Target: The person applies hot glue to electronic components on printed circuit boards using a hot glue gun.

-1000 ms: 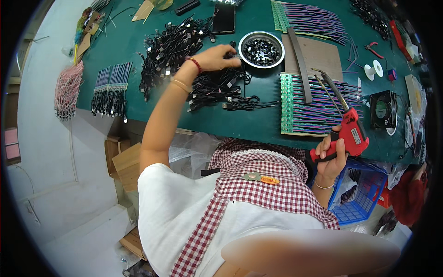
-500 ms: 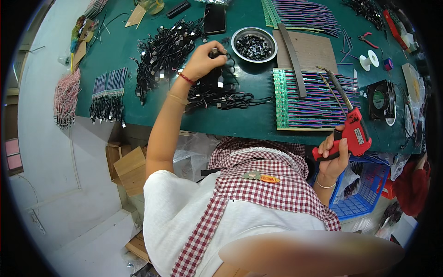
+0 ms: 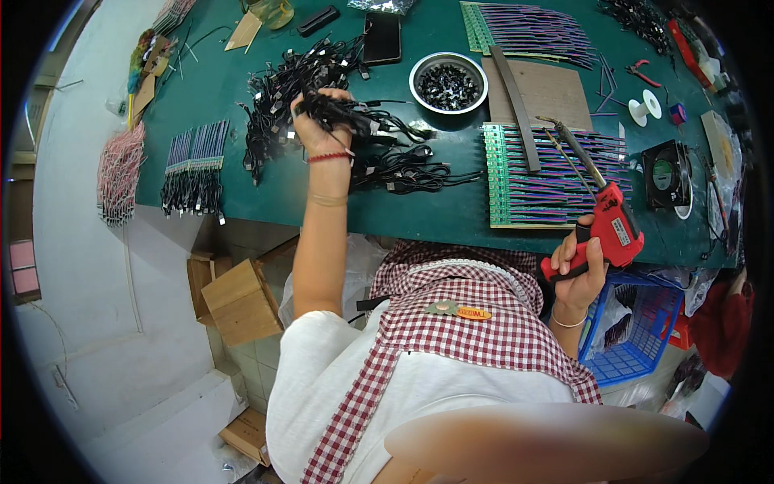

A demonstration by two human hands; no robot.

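My left hand [image 3: 316, 135] is closed around a bunch of black USB cables [image 3: 334, 111], lifted at the edge of a large tangled cable pile [image 3: 278, 93]. Loose ends stick out to the right of the fingers. Below it, more black cables [image 3: 407, 171] lie on the green table. In my right hand [image 3: 587, 270], at the table's front edge, is a red soldering gun [image 3: 619, 230], its long metal tip pointing up and left. That tip hangs over a row of green circuit boards [image 3: 497, 173] with thin purple, blue and black wires.
A metal bowl [image 3: 415, 85] of small black and silver parts stands mid-table. Behind the boards, a grey metal bar [image 3: 516, 105] crosses some cardboard [image 3: 560, 89]. A small black fan [image 3: 665, 173], a white spool [image 3: 643, 107] and pliers [image 3: 643, 73] sit right. A blue basket [image 3: 629, 355] stands below.
My left hand has moved left and gathered up a bunch of black cables toward the big pile. My right hand and the soldering gun have barely shifted.
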